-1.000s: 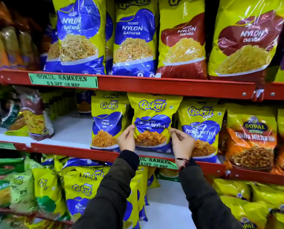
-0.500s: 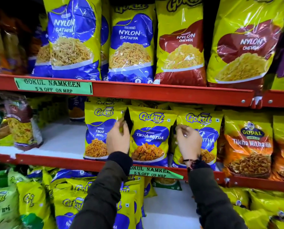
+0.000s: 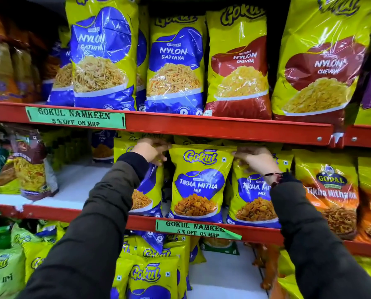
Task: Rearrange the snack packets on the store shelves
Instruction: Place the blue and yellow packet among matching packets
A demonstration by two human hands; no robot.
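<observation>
A yellow and blue Gokul Tikha Mitha Mix packet [image 3: 198, 184] stands upright at the front of the middle shelf. My left hand [image 3: 152, 151] is curled at its top left corner, over the top of a neighbouring Gokul packet [image 3: 150, 190]. At its top right corner my right hand [image 3: 253, 158] pinches the edge, in front of a second Tikha Mitha Mix packet [image 3: 251, 203]. Both hands sit just under the upper red shelf rail [image 3: 223, 128]. My fingertips are partly hidden behind the packets.
Orange Gopal packets [image 3: 331, 190] stand to the right. Large Nylon Gathiya [image 3: 176, 61] and Nylon Chevda [image 3: 238, 65] bags fill the top shelf. A brown packet [image 3: 31, 162] leans at the left beside bare white shelf board [image 3: 76, 184]. More Gokul packets [image 3: 152, 275] lie below.
Both hands have slid up from the lower sides of the centre packet to its top corners. The packet now stands straighter and further back.
</observation>
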